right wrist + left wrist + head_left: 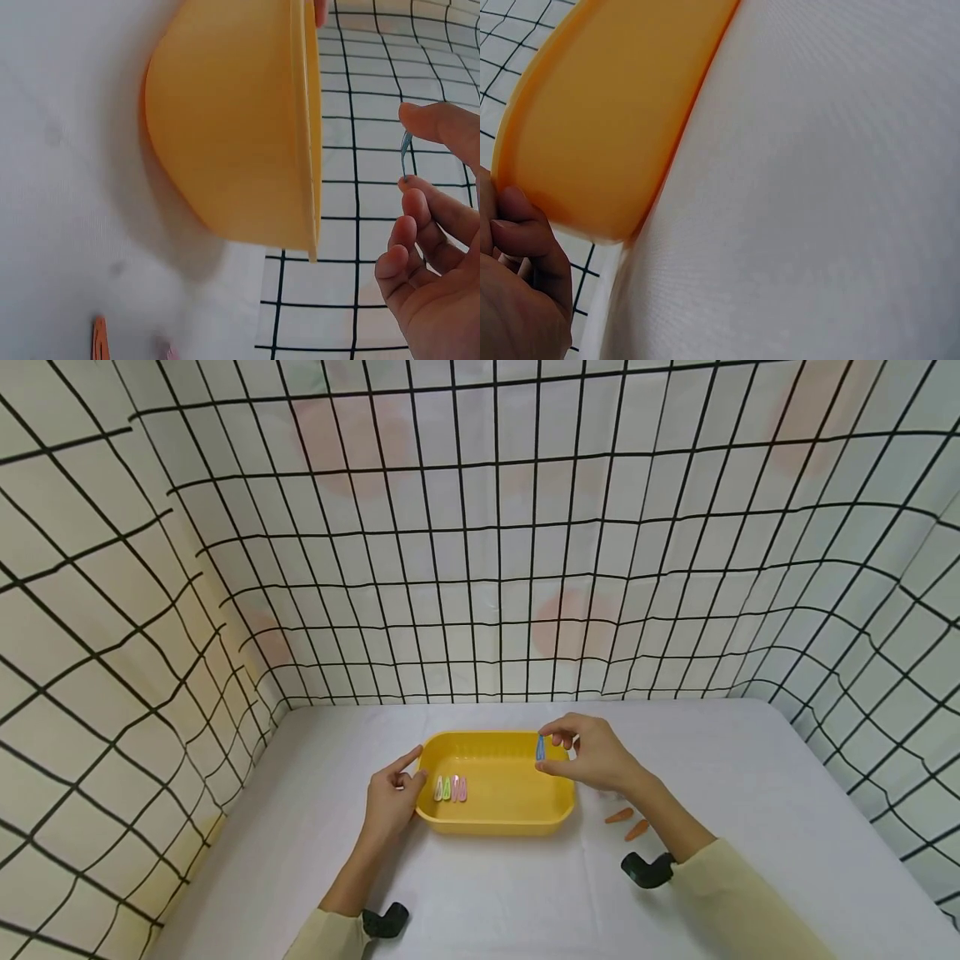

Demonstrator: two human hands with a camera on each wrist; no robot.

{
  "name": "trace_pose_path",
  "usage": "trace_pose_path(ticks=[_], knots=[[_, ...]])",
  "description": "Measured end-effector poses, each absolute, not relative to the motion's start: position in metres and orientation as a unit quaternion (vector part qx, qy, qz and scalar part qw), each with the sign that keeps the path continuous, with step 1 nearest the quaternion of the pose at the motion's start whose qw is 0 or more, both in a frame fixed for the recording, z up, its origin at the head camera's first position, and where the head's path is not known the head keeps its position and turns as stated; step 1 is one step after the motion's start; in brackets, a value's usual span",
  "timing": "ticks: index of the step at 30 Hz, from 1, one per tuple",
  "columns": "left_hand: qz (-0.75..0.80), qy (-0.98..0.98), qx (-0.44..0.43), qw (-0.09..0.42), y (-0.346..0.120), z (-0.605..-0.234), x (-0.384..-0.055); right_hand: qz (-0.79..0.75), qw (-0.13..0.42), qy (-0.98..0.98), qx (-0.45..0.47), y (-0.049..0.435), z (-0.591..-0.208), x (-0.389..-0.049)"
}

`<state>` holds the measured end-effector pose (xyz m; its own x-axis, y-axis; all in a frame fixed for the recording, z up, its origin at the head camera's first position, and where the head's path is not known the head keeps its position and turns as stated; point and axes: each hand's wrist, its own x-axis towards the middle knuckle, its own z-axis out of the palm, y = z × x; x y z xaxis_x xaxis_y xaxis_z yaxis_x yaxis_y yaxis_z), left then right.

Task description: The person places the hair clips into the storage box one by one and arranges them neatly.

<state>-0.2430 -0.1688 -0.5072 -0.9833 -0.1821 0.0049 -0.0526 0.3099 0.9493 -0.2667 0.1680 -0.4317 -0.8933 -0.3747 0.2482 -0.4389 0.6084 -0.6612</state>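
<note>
A yellow plastic tray [495, 814] stands on the white-covered table. My left hand [392, 797] grips its left rim between thumb and fingers; the left wrist view shows the curled fingers [532, 240] against the tray's wall [592, 120]. Above the tray's right end, my right hand [592, 752] pinches a blue snap hair clip [540, 748] upright between thumb and fingertip. Seen edge-on in the right wrist view, the blue clip [406, 154] is thin and slightly bowed. Several hair clips [453, 788], whitish-pink, green and pink, lie in a row inside the tray's left part.
Two orange hair clips [637, 830] lie on the table right of the tray, below the right forearm. Something small and pink [171, 351] shows near an orange clip [100, 341] in the right wrist view. Black wire grid [495, 552] surrounds the table's back and sides.
</note>
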Motion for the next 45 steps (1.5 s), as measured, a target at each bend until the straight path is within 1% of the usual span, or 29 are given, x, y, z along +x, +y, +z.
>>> trace_pose_path(ticks=[11,20,27,32,45], knots=[[-0.583,-0.806,0.081,0.058,-0.172,-0.507,-0.242,0.391,0.021,-0.888,0.243,0.133,-0.442,-0.277],[-0.584,-0.806,0.072,0.063,-0.172,-0.509,-0.243,0.391,-0.022,-0.891,0.232,0.11,-0.454,-0.28],[-0.59,-0.802,0.072,0.06,-0.171,-0.51,-0.246,0.365,-0.042,-0.901,0.231,0.097,-0.465,-0.286],[-0.588,-0.804,0.066,0.063,-0.171,-0.51,-0.246,0.378,-0.066,-0.895,0.23,0.086,-0.47,-0.287],[-0.592,-0.801,0.062,0.069,-0.17,-0.51,-0.246,0.395,-0.1,-0.882,0.238,0.064,-0.483,-0.291]])
